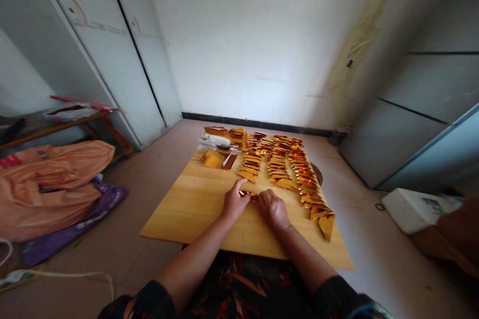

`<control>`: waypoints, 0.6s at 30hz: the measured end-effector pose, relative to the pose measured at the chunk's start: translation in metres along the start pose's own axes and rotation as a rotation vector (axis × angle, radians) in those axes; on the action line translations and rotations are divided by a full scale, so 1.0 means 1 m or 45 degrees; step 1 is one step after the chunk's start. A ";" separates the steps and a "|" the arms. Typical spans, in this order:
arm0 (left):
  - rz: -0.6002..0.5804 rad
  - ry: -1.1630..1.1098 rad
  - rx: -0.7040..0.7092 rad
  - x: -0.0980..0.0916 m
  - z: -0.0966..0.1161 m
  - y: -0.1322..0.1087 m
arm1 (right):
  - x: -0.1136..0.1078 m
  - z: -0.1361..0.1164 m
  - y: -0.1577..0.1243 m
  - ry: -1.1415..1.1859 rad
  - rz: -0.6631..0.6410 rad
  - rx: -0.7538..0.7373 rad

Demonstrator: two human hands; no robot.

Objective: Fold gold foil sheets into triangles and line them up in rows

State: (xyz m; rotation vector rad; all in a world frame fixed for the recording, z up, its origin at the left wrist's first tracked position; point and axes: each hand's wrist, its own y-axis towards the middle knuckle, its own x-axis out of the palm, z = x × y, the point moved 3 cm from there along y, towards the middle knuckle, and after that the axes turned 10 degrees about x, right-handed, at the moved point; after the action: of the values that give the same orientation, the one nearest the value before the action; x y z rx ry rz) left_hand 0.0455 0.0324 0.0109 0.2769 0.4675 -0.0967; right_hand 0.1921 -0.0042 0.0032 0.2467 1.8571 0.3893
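Note:
Over the front half of the wooden board [187, 204], my two hands meet at one small piece of shiny gold foil paper [248, 194]. My left hand [235, 200] grips its left end, with the thumb side uppermost. Curled fingers of my right hand [274, 208] close on the right end and hide part of it. Just beyond them, folded gold foil paper pieces [250, 162] lie overlapped in several rows. The longest row [309, 184] runs down the board's right side towards me. A flat gold sheet [212, 158] lies at the far left of the board.
White paper-like items [215, 140] and more gold paper [217, 131] lie at the board's far left corner. Orange [56, 189] and purple bags [78, 222] rest on the floor at left, near a pale cable [75, 274]. A white box [415, 209] stands at right.

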 end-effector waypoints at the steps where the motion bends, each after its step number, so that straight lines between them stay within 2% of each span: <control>1: 0.019 -0.141 -0.081 0.000 0.000 0.000 | 0.001 0.000 0.000 0.017 0.010 0.007; 3: 0.014 -0.383 -0.221 0.002 0.001 0.001 | 0.002 0.000 -0.001 0.056 0.029 0.035; 5: -0.014 -0.494 -0.303 0.004 0.005 0.000 | 0.003 0.000 -0.001 0.094 0.040 0.061; 9: -0.045 -0.443 -0.326 0.006 0.010 -0.002 | 0.004 0.000 -0.001 0.111 0.026 0.074; 18: -0.096 -0.331 -0.298 0.008 0.006 -0.002 | 0.002 -0.001 -0.001 0.048 0.059 0.118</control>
State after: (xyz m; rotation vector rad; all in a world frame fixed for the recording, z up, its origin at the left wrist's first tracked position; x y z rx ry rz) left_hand 0.0543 0.0291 0.0118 0.0155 0.2277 -0.1479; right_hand 0.1907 -0.0048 0.0010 0.3484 1.9118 0.3423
